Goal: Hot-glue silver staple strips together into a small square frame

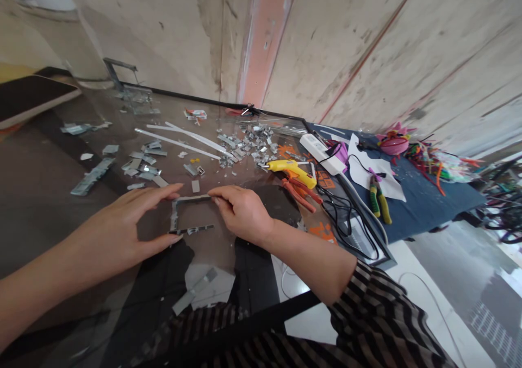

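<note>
A small three-sided frame of thin grey strips lies on the dark glass tabletop, its open side facing right. My left hand spans its left side, with the thumb at the lower corner and the fingertips at the upper corner. The end of the frame's upper strip is pinched between the thumb and fingers of my right hand. Just above that strip lies a small grey rectangular piece.
Cut grey pieces and white sticks lie beyond my hands. To the right are a yellow glue gun, red-handled pliers, a power strip, black cables and green-handled pliers. A wall closes off the back.
</note>
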A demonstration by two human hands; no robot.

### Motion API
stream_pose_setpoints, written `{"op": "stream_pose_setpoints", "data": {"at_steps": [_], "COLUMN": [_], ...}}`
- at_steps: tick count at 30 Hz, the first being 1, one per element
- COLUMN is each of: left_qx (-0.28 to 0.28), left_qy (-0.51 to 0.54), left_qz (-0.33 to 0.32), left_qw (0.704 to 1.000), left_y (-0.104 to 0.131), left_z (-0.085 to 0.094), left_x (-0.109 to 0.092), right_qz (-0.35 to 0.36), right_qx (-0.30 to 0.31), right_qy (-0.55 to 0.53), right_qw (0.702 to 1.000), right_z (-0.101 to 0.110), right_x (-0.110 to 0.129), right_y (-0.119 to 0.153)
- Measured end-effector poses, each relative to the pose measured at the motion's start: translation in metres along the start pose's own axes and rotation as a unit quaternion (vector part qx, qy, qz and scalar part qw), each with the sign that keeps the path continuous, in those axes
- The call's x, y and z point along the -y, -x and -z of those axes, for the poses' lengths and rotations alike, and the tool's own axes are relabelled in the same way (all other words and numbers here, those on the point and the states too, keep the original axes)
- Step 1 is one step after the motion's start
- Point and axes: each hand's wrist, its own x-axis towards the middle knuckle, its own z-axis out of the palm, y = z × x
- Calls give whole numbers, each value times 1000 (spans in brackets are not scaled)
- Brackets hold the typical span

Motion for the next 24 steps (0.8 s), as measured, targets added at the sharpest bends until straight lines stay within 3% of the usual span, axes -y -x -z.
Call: {"op": "stream_pose_setpoints", "data": {"at_steps": [24], "left_qx": [-6], "left_qy": [-13], "left_qz": [-8], "left_qw": [1000], "left_y": [2], "left_z": [-2], "left_x": [3], "right_qz": [-11], "right_qx": [9], "right_qy": [6], "right_qw": [1000], "right_z": [0], "right_x": [0], "right_y": [0]}}
